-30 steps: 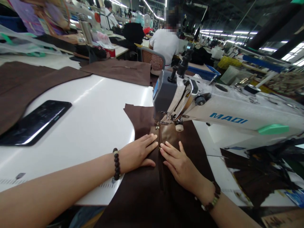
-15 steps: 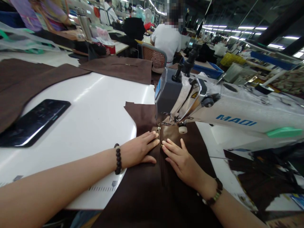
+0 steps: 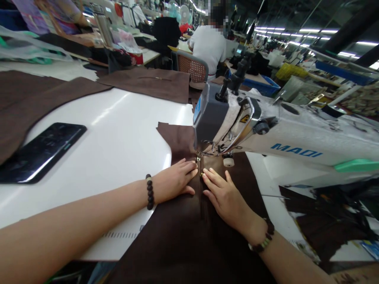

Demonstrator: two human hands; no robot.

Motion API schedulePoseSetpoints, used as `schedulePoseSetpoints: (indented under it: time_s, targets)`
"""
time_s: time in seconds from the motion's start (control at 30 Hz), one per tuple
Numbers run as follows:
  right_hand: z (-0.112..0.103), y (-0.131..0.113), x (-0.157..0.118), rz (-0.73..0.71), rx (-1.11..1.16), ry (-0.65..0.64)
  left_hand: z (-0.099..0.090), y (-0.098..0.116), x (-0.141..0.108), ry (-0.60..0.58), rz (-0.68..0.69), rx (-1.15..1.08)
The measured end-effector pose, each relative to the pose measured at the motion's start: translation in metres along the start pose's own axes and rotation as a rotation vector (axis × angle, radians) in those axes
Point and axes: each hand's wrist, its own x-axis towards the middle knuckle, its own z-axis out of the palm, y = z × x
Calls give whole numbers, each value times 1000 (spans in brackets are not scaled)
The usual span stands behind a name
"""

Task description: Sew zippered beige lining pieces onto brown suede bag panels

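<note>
- One sewing machine (image 3: 284, 126), lettered MAQI, stood on one white surface (image 3: 124, 134) and served as the reference for all places.
- One large brown panel (image 3: 177, 236) lay flat beneath the machine's head and extended from it toward the wearer.
- One zipper (image 3: 202, 203) ran lengthwise along the panel, in front of the machine's head; one gold-coloured pull (image 3: 201, 174) was seen on it.
- Two hands rested on the panel, in front of the machine's head. The left hand (image 3: 174, 181) lay left of the zipper, grip released, fingers extended and thumb apart. The right hand (image 3: 227, 199) lay right of it, grip released, fingertips at the pull.
- Two beaded bracelets were noted, one per wrist: left bracelet (image 3: 149, 192), right bracelet (image 3: 263, 240).
- One black glossy device (image 3: 47, 152) lay left of the machine, next to brown cloth (image 3: 44, 94).
- One brown piece with a slit (image 3: 148, 85) lay beyond the machine's head, to its left.
- Dark scraps (image 3: 319, 225) lay right of the panel, in front of the machine's arm; their number could not be told.
- One person in white (image 3: 209, 47) and one chair (image 3: 192, 69) were visible beyond the machine's head.
</note>
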Motion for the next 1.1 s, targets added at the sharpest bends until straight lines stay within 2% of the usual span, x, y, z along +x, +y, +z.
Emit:
schedulePoseSetpoints:
  time_s: [0.2, 0.33, 0.67, 1.1]
  targets:
    - [1, -9, -3, 54, 24, -2, -5, 38, -18, 35, -81, -48]
    - [0, -8, -3, 59, 43, -11, -3, 46, -23, 47, -87, -95]
    - [6, -6, 1, 78, -15, -1, 1, 39, -19, 26, -47, -37]
    - [8, 0, 26, 171, -36, 45, 0, 17, -4, 20, -65, -18]
